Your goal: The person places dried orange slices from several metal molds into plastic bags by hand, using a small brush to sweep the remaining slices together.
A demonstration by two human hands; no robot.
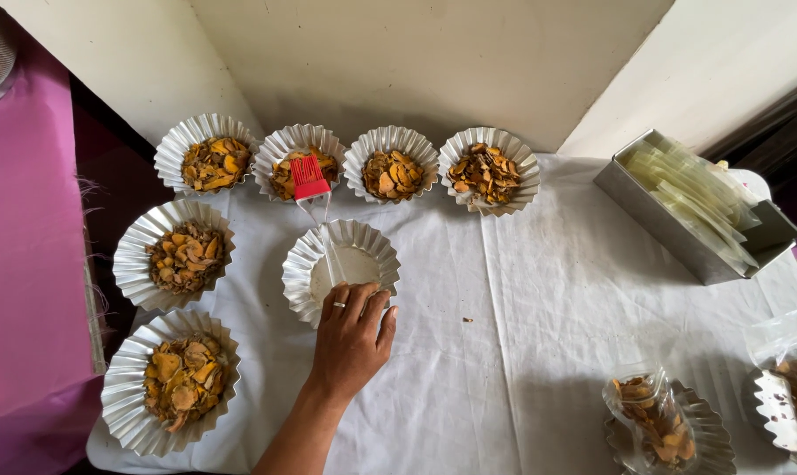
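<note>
Left hand (353,334) palm-down, fingers clamped on empty foil dish (341,268) w/ brush (315,198).

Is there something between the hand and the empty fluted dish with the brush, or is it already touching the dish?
Nothing visible stands between them. The hand already rests on the near rim of the empty fluted dish, and the red-headed brush lies across its far side.

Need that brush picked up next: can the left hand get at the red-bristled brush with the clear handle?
Probably yes. The left hand rests at the near rim of the empty fluted foil dish, and the red-bristled brush has its clear handle lying in that dish just beyond the fingers, uncovered.
</note>
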